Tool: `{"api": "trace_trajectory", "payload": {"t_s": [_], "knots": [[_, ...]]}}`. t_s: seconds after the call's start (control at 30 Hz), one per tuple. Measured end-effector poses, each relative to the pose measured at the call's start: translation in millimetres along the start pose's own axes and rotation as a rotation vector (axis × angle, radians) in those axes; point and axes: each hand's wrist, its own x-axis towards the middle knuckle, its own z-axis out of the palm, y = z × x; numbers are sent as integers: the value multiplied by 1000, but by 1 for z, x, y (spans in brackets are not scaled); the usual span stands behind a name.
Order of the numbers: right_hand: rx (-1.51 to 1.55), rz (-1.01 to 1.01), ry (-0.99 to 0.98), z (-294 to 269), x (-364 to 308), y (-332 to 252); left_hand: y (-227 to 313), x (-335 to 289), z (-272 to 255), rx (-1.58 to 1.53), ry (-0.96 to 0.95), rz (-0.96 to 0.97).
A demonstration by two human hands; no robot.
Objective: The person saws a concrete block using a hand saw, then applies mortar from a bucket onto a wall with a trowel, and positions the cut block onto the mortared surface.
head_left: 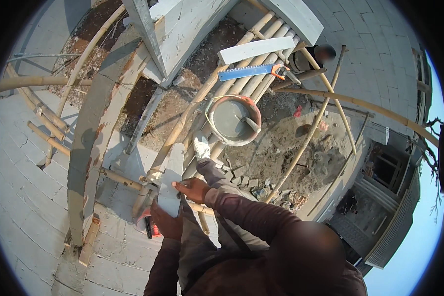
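Observation:
A long, pale grey block (168, 190) lies between my hands, over the bamboo poles by my legs. My left hand (166, 220) is closed around its lower end. At its right edge, my right hand (194, 190) has its fingers curled, with the tips pressed to the block. Beyond my foot stands a bucket (257, 114) of wet grey mortar (227, 118), with a trowel (252, 124) resting at its right side. Past the bucket, a hand saw (246, 72) with a blue-covered blade and orange handle lies across the poles.
Bamboo poles (239, 85) form the platform, carrying a white block (256, 50) beyond the saw. A mortar-topped wall (96, 133) rises at left. A metal post (147, 37) stands at the upper left. Another person (301, 60) is below at the upper right, beside crossed poles (325, 101).

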Motion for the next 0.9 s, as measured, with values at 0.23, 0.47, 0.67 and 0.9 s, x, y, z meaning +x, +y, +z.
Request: {"api": "trace_trajectory", "payload": {"t_s": [0.23,0.47,0.67,0.9], "knots": [[-623,246,831,-221,141,181,3,2,-2,-109,59,-188],[-528,803,655,-281,205,211,-29,-55,18,-107,91,-357],[616,685,436,-278,256,180,-60,-81,17,20,85,-269],[-272,336,692,-217,213,258,-51,-65,19,-11,60,-362]]}}
